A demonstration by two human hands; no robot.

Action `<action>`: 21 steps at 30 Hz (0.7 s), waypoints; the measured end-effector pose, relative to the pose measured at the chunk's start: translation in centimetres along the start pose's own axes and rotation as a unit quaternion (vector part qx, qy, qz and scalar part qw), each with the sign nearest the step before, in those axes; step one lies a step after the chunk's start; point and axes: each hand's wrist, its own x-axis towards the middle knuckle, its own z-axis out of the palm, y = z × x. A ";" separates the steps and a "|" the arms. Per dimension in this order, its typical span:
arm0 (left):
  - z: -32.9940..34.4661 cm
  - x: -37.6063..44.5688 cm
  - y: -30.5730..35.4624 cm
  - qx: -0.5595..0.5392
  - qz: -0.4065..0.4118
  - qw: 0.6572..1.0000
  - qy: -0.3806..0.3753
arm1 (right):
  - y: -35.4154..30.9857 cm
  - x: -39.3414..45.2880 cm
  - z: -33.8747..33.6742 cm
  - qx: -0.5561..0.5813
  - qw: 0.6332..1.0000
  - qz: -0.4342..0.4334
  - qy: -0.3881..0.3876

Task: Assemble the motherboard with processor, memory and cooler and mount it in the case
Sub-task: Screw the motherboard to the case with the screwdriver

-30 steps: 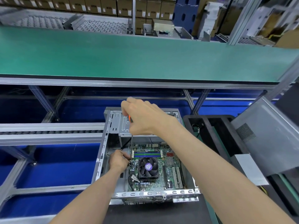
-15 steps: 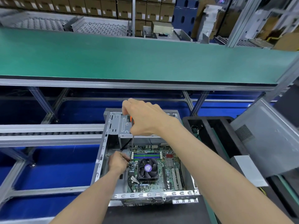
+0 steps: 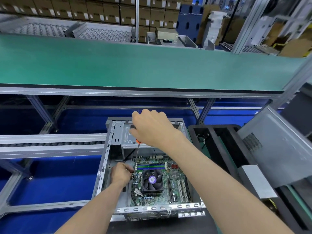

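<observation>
Little has moved: right hand (image 3: 152, 128) fingers still curl round the screwdriver (image 3: 137, 154) handle; left hand (image 3: 120, 173) pinches its tip at the motherboard (image 3: 175, 174) edge beside the cooler (image 3: 152, 180), inside the case (image 3: 103, 169).

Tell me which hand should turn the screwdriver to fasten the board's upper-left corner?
Right. The right hand already grips the screwdriver handle from above; the left hand sits low at the motherboard corner by the tip, likely steadying it.
</observation>
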 end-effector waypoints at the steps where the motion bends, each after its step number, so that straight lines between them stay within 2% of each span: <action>1: 0.0 0.0 0.0 -0.002 -0.001 1.000 -0.002 | 0.0 0.0 -0.1 0.004 1.000 -0.009 -0.010; 5: 0.0 0.0 -0.3 -0.004 0.002 1.000 -0.003 | -0.1 0.2 -0.9 0.092 0.993 -0.030 -0.061; 9: 0.2 0.1 -0.4 -0.002 0.000 1.000 -0.012 | -0.4 0.0 -0.4 0.026 1.000 -0.004 -0.014; 12: 0.3 0.3 -0.5 0.000 -0.003 1.000 -0.013 | -0.2 0.0 -0.9 0.085 0.995 -0.033 -0.043; 16: 0.4 0.5 -0.5 -0.014 -0.012 1.000 -0.012 | -0.5 0.0 -0.5 0.031 0.999 0.001 -0.016; 21: 0.4 0.5 -0.5 -0.026 -0.027 0.999 -0.017 | -0.1 0.1 -0.9 0.084 0.995 -0.022 -0.053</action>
